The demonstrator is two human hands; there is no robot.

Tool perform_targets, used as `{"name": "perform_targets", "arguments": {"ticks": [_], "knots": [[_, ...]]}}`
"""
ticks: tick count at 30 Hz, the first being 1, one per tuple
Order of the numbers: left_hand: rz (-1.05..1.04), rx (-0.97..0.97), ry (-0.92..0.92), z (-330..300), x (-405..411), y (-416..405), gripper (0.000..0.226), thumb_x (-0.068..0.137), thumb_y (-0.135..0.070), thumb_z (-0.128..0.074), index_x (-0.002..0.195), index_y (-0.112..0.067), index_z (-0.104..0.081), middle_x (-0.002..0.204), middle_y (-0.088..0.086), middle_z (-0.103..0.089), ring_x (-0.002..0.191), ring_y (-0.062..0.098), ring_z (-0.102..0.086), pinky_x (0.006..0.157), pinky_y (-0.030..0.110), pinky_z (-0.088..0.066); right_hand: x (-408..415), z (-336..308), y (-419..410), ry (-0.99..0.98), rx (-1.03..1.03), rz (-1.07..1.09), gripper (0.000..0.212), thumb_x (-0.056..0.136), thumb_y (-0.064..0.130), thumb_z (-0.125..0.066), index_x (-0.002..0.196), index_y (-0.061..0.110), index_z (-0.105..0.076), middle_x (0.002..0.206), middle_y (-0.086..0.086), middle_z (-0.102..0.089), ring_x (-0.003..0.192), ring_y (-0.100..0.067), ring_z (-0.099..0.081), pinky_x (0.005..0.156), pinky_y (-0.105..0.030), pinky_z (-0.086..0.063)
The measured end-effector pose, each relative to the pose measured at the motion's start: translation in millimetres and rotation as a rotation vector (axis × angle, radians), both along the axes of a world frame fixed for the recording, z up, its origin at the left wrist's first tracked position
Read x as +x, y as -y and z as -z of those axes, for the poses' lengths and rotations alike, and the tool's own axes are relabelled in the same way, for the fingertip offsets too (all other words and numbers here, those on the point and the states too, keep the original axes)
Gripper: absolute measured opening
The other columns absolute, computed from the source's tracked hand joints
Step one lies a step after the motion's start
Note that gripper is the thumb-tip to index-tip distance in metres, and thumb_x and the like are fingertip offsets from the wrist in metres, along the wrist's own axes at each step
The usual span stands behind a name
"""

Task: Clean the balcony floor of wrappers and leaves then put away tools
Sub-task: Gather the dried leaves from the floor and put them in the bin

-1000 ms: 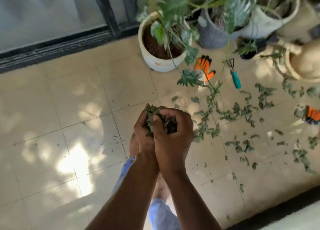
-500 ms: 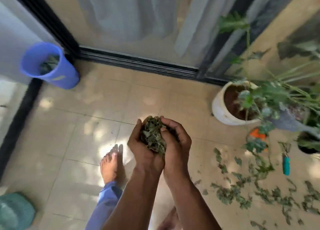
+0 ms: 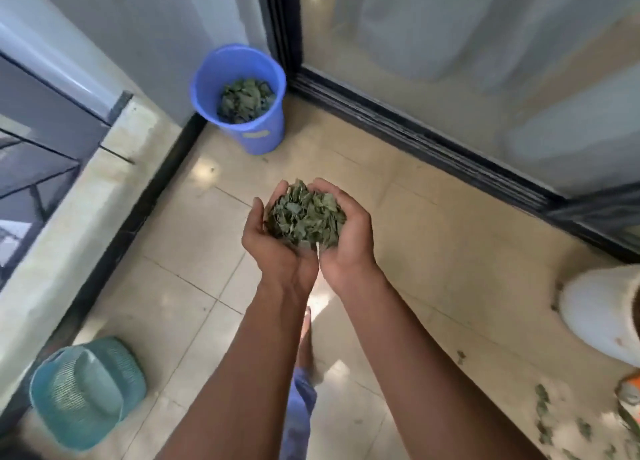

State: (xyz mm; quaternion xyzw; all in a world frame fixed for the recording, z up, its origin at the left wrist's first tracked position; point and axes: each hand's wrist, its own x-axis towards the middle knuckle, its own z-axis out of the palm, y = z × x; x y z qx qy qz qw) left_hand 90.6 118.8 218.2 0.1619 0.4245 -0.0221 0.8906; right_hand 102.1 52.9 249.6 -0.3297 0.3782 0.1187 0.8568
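The left hand and right hand are cupped side by side, palms up, heels touching, fingers curled up around a heap of leaves that fills the bowl they make. The heap stands above the fingertips, so it is loosely held, not squeezed.

The risk, as I judge it, is spillage on the way: the leaves are light and piled high, and a gap shows between the heels of the hands, so a jolt, a gust or a slackened cup could drop bits back onto the floor. Tipping from too far off could also scatter them round the bin instead of into it.

The bin stands ahead and a little left of the hands, in the corner by the door track, well apart from them, already part full of leaves. More loose leaves lie on the floor at lower right, near a white pot. A teal basket sits at lower left.
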Motion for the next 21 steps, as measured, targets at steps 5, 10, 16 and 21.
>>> {"name": "perform_targets", "arguments": {"ticks": [5, 10, 16, 21], "knots": [[-0.003, 0.079, -0.014, 14, 115, -70, 0.041, 0.098, -0.046, -0.048, 0.116, -0.013, -0.064, 0.133, 0.020, -0.065, 0.124, 0.040, -0.062, 0.110, 0.059, -0.044, 119, 39, -74, -0.050, -0.001, -0.043, 0.027, 0.095, 0.031, -0.054, 0.105, 0.010, -0.067, 0.101, -0.015, -0.070, 0.091, -0.030, -0.069, 0.091, -0.041, -0.056], [0.090, 0.053, 0.006, 14, 222, -116, 0.066, 0.095, -0.057, -0.041, 0.138, -0.011, -0.061, 0.136, 0.021, -0.064, 0.126, 0.043, -0.060, 0.110, 0.061, -0.043, 220, 43, -115, -0.125, 0.093, -0.020, 0.048, 0.104, 0.045, -0.041, 0.119, 0.010, -0.069, 0.114, -0.018, -0.073, 0.105, -0.036, -0.069, 0.084, -0.043, -0.060], [0.205, -0.010, 0.052, -1, 296, -150, 0.084, 0.089, -0.068, -0.048, 0.137, 0.001, -0.054, 0.133, 0.031, -0.059, 0.121, 0.049, -0.058, 0.108, 0.064, -0.040, 291, 33, -123, -0.119, 0.173, -0.101, 0.053, 0.100, 0.059, -0.045, 0.109, 0.009, -0.058, 0.128, -0.024, -0.058, 0.133, -0.039, -0.053, 0.112, -0.048, -0.043], [0.197, 0.202, 0.005, -6, 302, -149, 0.045, 0.102, -0.054, -0.042, 0.100, -0.011, -0.057, 0.098, 0.012, -0.056, 0.086, 0.028, -0.057, 0.111, 0.044, -0.040, 303, 33, -112, -0.074, 0.116, -0.181, 0.074, 0.104, 0.058, -0.039, 0.160, 0.011, -0.028, 0.162, -0.022, -0.033, 0.148, -0.038, -0.035, 0.122, -0.047, -0.028]]}}
